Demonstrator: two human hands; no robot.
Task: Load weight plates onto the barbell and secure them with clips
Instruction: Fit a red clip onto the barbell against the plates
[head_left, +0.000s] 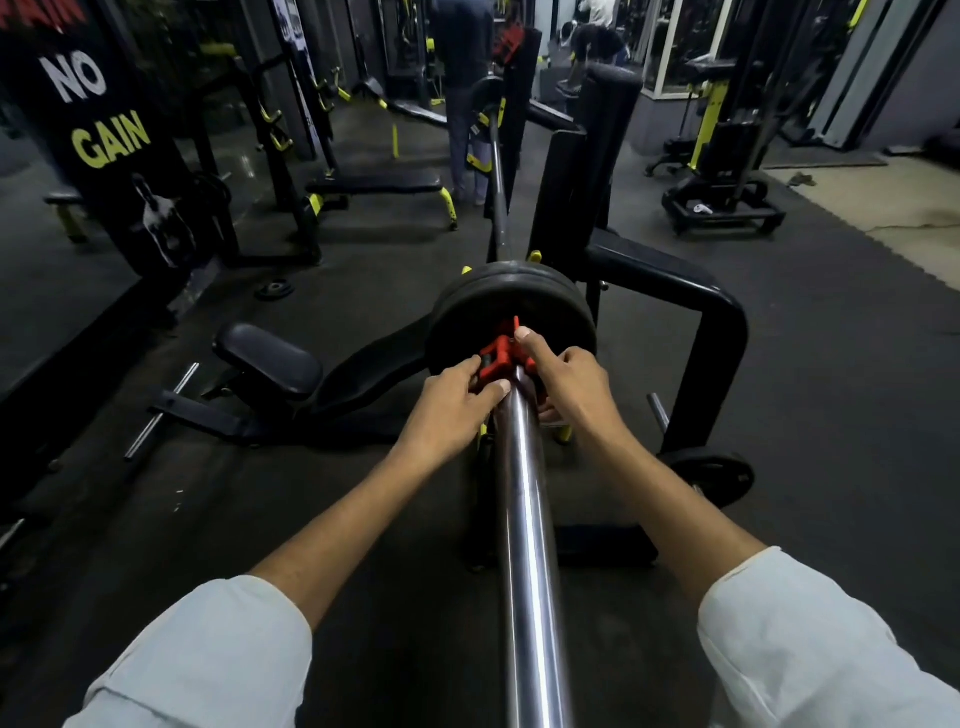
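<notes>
A chrome barbell sleeve (524, 519) runs away from me up the middle of the view. Black weight plates (467, 306) sit on it, two as far as I can tell. A red clip (497, 356) is on the sleeve, right against the nearest plate. My left hand (449, 410) grips the clip from the left, thumb on top. My right hand (569, 379) holds it from the right, with the thumb pressed on the clip's raised lever. At the bar's far end another plate (485, 93) and a red clip (509, 41) show.
A black bench frame (675, 291) curves round on the right, with a loose plate (714, 475) at its foot. A padded seat (267, 361) lies low on the left, a small plate (274, 288) on the floor beyond. People stand far off.
</notes>
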